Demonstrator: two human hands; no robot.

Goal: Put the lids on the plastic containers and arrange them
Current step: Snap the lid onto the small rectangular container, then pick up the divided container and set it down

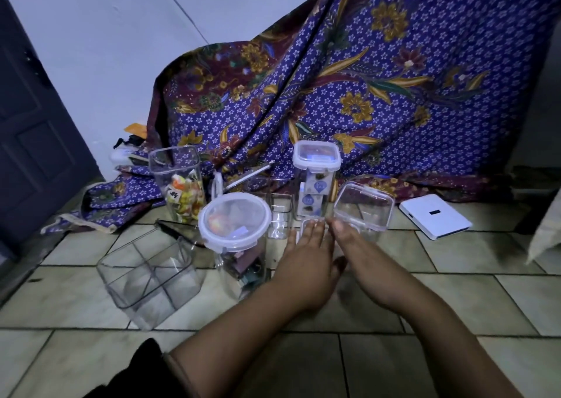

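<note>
Small clear container (312,230) on the floor (455,291), centre of the group, mostly hidden under both hands, so lid state unclear. Left hand (306,255) flat, fingers extended on top; right hand (361,246) flat beside it, fingers together, gripping nothing. Probably pressing a lid home: best pushed evenly at all corners, then checked for a seated rim. Just right, lidded small box (362,208); far behind, tall lidded jar (315,179). Left, round lidded jar (234,224). Further left, unlidded: sweets jar (179,182) and near divided container (148,279).
</note>
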